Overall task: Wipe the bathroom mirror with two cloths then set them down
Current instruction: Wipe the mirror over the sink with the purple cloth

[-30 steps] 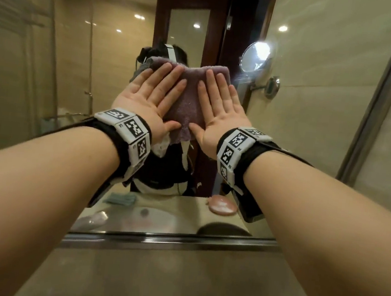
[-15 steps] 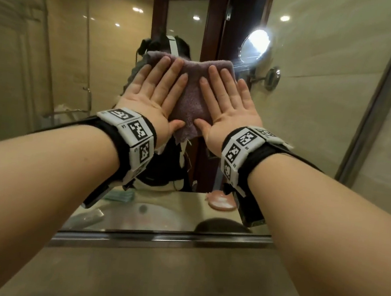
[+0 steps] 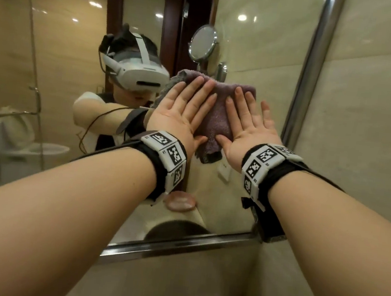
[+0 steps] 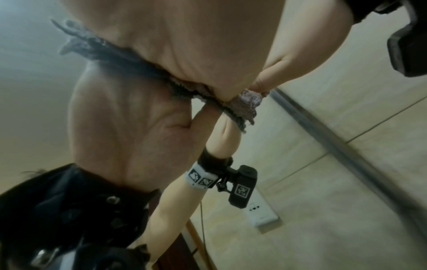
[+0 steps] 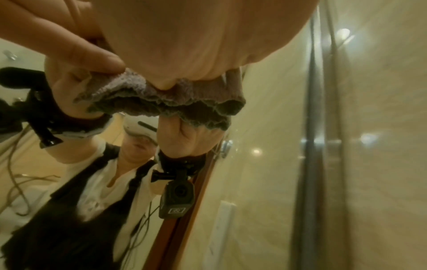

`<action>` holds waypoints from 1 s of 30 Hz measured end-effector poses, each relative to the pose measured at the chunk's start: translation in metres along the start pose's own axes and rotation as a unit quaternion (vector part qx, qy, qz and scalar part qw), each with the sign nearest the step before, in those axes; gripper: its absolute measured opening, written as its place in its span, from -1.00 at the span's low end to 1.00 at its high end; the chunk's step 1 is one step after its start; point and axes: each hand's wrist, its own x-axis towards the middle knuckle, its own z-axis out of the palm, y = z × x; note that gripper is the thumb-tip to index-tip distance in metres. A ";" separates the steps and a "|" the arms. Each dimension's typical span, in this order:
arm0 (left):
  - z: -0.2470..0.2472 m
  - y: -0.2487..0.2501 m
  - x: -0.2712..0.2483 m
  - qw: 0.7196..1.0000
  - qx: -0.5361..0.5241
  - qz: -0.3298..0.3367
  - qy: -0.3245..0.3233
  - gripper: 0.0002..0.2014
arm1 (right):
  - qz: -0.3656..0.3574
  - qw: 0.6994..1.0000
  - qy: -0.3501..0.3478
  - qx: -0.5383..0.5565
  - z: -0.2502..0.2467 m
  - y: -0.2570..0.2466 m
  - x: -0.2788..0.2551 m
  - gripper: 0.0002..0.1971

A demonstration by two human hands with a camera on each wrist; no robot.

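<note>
A purple cloth [image 3: 217,118] lies flat against the bathroom mirror [image 3: 54,60], near its right edge. A grey cloth edge [image 3: 171,83] shows at the upper left of the purple one. My left hand [image 3: 181,112] presses on the left part with straight, spread fingers. My right hand [image 3: 250,124] presses on the right part the same way. The left wrist view shows my palm [image 4: 184,36] on dark cloth [image 4: 129,60], and the right wrist view shows my palm [image 5: 196,36] on the bunched purple cloth [image 5: 166,98]. How much of the grey cloth lies under my hand is hidden.
The mirror's metal frame runs along the bottom [image 3: 179,245] and up the right side [image 3: 311,70], with tiled wall [image 3: 373,118] beyond. Reflected in the glass are a round magnifying mirror [image 3: 203,42], a pink dish [image 3: 181,200], a wall socket [image 3: 224,171] and a person wearing a headset.
Both hands have slid the cloths to the right across the glass, close to the mirror's right frame. The fingers stay flat on the cloth.
</note>
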 end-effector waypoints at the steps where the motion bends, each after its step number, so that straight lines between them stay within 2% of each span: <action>1: -0.001 0.013 0.007 1.000 -0.001 0.005 0.003 -0.21 | 0.006 1.000 -0.003 -0.004 0.005 0.012 -0.001 -0.22; 7: -0.011 0.084 0.046 0.998 -0.010 0.056 0.026 -0.22 | 0.062 0.996 -0.040 -0.047 0.031 0.070 -0.011 -0.20; 12: -0.009 0.107 0.054 0.998 0.005 0.048 0.042 -0.23 | 0.058 0.994 -0.033 -0.082 0.039 0.082 -0.012 -0.24; 22: -0.001 0.085 0.042 0.997 0.026 0.061 0.042 -0.23 | 0.051 0.998 -0.014 -0.023 0.042 0.067 -0.017 -0.19; 30: 0.009 0.020 0.006 0.997 0.029 0.062 0.031 -0.23 | 0.000 0.999 0.034 0.037 0.033 0.013 -0.015 -0.17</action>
